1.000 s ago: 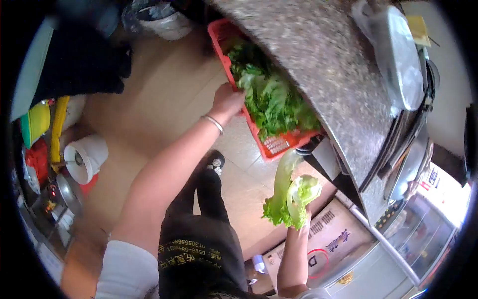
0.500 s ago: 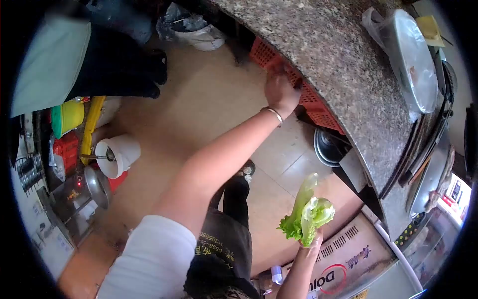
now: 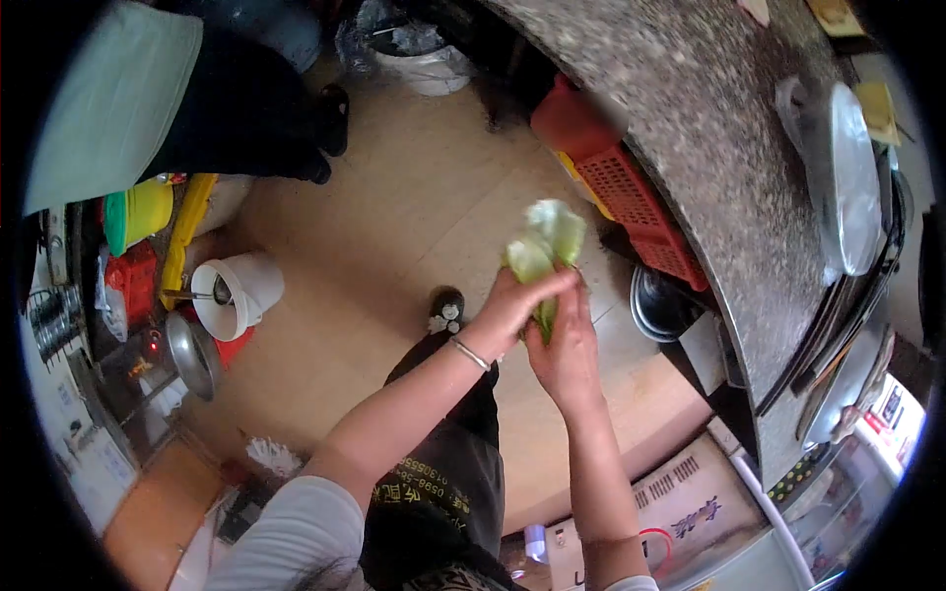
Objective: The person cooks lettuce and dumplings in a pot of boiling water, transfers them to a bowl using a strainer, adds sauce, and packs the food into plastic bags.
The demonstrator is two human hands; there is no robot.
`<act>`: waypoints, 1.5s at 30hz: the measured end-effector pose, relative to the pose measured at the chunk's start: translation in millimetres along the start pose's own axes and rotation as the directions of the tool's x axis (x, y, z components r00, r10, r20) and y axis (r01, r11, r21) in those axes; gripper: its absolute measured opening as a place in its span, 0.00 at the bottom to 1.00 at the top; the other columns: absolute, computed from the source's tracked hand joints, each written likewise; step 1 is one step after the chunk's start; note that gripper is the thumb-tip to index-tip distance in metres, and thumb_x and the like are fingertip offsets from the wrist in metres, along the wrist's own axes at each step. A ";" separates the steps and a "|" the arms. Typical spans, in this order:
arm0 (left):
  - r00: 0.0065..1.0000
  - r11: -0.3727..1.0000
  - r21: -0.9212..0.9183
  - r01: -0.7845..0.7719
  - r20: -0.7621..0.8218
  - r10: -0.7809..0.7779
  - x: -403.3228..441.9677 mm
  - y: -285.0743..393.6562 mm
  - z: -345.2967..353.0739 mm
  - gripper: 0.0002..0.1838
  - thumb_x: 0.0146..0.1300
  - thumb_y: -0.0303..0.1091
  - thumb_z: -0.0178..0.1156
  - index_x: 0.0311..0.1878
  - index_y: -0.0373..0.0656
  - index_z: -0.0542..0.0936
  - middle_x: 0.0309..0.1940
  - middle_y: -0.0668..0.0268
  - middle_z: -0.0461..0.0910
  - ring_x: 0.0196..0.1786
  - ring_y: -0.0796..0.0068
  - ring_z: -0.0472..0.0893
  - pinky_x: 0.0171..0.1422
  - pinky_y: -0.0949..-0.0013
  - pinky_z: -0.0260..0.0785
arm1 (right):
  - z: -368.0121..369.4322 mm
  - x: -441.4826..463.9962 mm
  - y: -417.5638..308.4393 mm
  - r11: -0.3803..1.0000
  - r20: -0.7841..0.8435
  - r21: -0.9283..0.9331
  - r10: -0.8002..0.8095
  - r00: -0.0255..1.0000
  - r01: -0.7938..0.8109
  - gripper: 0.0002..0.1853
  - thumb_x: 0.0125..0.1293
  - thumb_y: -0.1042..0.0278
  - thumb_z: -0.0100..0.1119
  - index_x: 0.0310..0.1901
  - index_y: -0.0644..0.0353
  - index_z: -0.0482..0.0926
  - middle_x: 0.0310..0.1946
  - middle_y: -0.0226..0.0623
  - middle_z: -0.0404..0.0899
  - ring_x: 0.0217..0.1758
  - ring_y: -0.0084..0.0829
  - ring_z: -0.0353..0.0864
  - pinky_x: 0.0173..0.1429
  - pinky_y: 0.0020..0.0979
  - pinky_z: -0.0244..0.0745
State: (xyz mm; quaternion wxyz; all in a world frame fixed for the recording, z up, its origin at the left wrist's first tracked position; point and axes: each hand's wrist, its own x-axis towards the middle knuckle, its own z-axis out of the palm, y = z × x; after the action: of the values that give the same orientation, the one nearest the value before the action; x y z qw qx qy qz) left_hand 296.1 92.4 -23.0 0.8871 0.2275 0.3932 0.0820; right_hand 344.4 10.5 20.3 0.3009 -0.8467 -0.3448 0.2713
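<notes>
A small bunch of green lettuce leaves, smeared a little by motion, is held up in front of my body over the floor. My left hand, with a bracelet at its wrist, is closed around the lower left side of the bunch. From the right, my right hand grips the same leaves near their lower ends, its fingers touching those of the left. Between the two hands, part of the lettuce is hidden. Up and to the right of them, a red plastic basket sits under the counter's edge.
A speckled stone counter curves along the right, with metal pots beneath it. At left stand a white bucket and a yellow-green container. Another person in dark trousers is at the upper left. A printed white box lies lower right.
My left hand has left the red basket and come back to grip the lettuce. My right hand has brought the lettuce up and left, and both hands now hold it together.
</notes>
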 end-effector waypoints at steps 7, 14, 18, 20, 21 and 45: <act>0.995 0.963 -0.271 -0.003 -0.097 -0.025 3.7 30.1 -87.8 0.20 0.55 0.37 0.56 0.50 0.39 0.71 0.42 0.60 0.75 0.46 0.63 0.76 0.52 0.58 0.69 | -32.0 120.8 115.9 0.768 -0.209 -0.599 -0.425 0.881 0.229 0.21 0.56 0.76 0.51 0.54 0.63 0.67 0.53 0.38 0.70 0.50 0.33 0.73 0.55 0.31 0.67; 0.958 0.957 -0.287 -0.049 -0.283 -0.036 -50.0 21.4 -145.8 0.23 0.55 0.30 0.53 0.56 0.40 0.65 0.49 0.60 0.73 0.48 0.62 0.75 0.53 0.56 0.68 | -13.9 292.6 123.7 0.912 -0.226 -0.370 0.094 0.970 -0.175 0.18 0.56 0.72 0.52 0.50 0.62 0.69 0.47 0.35 0.71 0.46 0.30 0.72 0.51 0.30 0.67; 0.882 0.935 -0.335 -0.114 -0.467 -0.060 -75.5 2.2 -170.5 0.22 0.54 0.28 0.53 0.55 0.40 0.66 0.46 0.59 0.74 0.46 0.61 0.76 0.51 0.57 0.69 | 9.3 331.0 112.8 0.850 -0.217 -0.461 0.171 0.961 -0.255 0.16 0.56 0.70 0.53 0.47 0.62 0.70 0.44 0.34 0.71 0.43 0.29 0.72 0.48 0.29 0.67; 0.842 0.908 -0.396 -0.134 -0.529 -0.106 -85.5 -6.9 -178.2 0.23 0.54 0.27 0.54 0.55 0.40 0.65 0.44 0.59 0.74 0.45 0.60 0.76 0.49 0.57 0.70 | 12.2 340.0 110.9 0.840 -0.212 -0.465 0.201 0.956 -0.279 0.16 0.56 0.68 0.53 0.46 0.62 0.71 0.42 0.33 0.71 0.41 0.28 0.71 0.47 0.29 0.67; 0.843 0.901 -0.402 -0.161 -0.530 -0.086 -89.0 -10.4 -180.4 0.23 0.54 0.27 0.53 0.55 0.40 0.65 0.44 0.58 0.74 0.45 0.60 0.76 0.49 0.57 0.70 | 12.0 343.9 111.4 0.842 -0.207 -0.458 0.211 0.955 -0.286 0.15 0.56 0.68 0.53 0.45 0.62 0.71 0.41 0.33 0.71 0.41 0.28 0.71 0.47 0.28 0.67; 0.961 0.990 -0.011 -0.138 0.242 0.136 -154.5 71.4 96.0 0.21 0.49 0.26 0.62 0.48 0.39 0.70 0.40 0.69 0.74 0.42 0.78 0.75 0.47 0.72 0.68 | -145.8 -86.0 -117.0 0.891 -0.108 0.454 0.062 0.992 -0.006 0.11 0.53 0.76 0.59 0.40 0.63 0.77 0.31 0.36 0.78 0.31 0.22 0.77 0.38 0.22 0.72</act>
State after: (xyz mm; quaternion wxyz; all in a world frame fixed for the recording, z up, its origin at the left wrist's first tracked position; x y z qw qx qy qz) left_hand 264.4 72.8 168.8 0.9198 0.2653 0.2658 0.1138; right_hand 339.6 -32.8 221.4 0.5051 -0.7738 -0.2388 0.2984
